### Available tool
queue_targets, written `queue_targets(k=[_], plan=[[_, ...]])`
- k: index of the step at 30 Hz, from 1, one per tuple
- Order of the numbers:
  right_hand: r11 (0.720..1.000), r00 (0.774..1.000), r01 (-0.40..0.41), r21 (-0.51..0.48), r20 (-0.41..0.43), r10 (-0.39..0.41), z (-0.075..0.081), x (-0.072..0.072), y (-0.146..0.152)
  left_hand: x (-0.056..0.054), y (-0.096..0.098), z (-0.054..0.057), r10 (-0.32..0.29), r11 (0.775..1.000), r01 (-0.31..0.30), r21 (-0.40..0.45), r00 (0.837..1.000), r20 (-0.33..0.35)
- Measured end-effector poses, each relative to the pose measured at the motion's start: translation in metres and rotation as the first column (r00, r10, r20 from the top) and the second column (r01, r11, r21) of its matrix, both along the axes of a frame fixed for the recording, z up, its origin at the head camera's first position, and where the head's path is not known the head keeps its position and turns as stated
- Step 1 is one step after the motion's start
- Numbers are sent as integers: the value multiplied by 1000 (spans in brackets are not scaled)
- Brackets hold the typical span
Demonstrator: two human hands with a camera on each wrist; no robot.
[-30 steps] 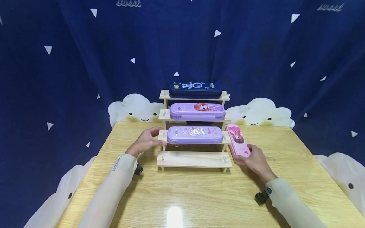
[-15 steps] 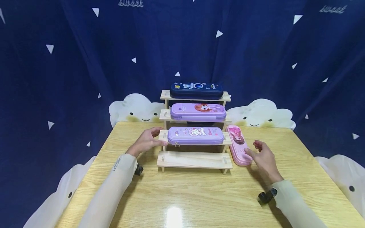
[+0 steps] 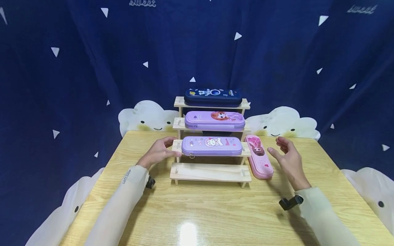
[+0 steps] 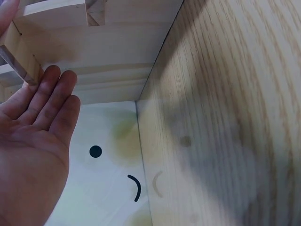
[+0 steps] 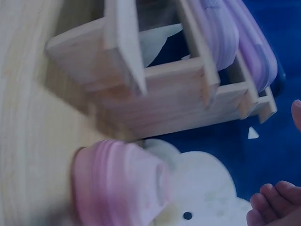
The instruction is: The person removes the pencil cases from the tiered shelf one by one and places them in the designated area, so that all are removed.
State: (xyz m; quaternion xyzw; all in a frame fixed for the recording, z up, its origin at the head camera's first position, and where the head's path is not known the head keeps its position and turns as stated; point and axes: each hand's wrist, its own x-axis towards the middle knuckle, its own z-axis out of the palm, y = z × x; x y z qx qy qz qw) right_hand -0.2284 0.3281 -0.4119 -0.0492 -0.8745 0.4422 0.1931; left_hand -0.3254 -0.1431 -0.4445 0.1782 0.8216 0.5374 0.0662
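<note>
My left hand [image 3: 158, 152] holds the left end of a stepped wooden display rack [image 3: 210, 172], thumb at the front of the second tier from the bottom. In the left wrist view, my left hand's fingers [image 4: 61, 106] lie along the board's end. A pink pencil case [image 3: 260, 160] with a doll picture lies on the table against the rack's right side. My right hand [image 3: 289, 162] hovers right of that case, fingers apart and holding nothing. On the tiers sit a lilac rabbit pencil case [image 3: 211, 146], a purple doll pencil case [image 3: 214, 120] and a navy space pencil case [image 3: 213, 97].
The rack's lowest tier bears no case. Beneath everything is a wood-grain table [image 3: 197, 208]. Behind it hangs a dark blue curtain [image 3: 172, 44] with white triangles and smiling clouds. A black wrist camera [image 3: 290, 202] sits at the right sleeve.
My right hand has let go of the pink pencil case and drawn away to the right and up. The case stays beside the rack. My left hand keeps its place.
</note>
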Motion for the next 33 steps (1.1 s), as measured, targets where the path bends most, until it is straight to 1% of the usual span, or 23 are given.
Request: queue_targets(k=[6, 9, 12, 15, 19, 23, 26, 28, 33], plan=[[1000, 998, -28, -2, -55, 28, 22, 3, -8, -1, 1, 0, 3, 1000, -3, -13, 1000, 0], [998, 995, -58, -5, -82, 57, 30, 2, -12, -1, 0, -1, -1, 1000, 1, -14, 1000, 4], [994, 988, -112, -17, -104, 110, 37, 1, -17, -1, 0, -1, -1, 1000, 1, -17, 1000, 4], [983, 977, -178, -39, -125, 172, 42, 1, -23, -1, 0, 0, 1, 1000, 0, -21, 1000, 3], [966, 957, -253, -54, -163, 241, 45, -1, -32, -1, 0, 1, -2, 1000, 2, -18, 1000, 4], [940, 928, -336, -58, -193, 320, 46, -4, -40, -1, 0, 1, -4, 1000, 4, -5, 1000, 5], [920, 910, -389, -51, -180, 374, 46, -7, -44, -1, 0, 0, -6, 1000, 6, 5, 1000, 6], [912, 904, -409, -47, -157, 397, 44, -9, -46, -1, 0, 0, -7, 1000, 7, 12, 1000, 9], [889, 885, -456, -51, -135, 446, 39, -14, -52, -1, 0, -1, -3, 1000, 3, 13, 1000, 8]])
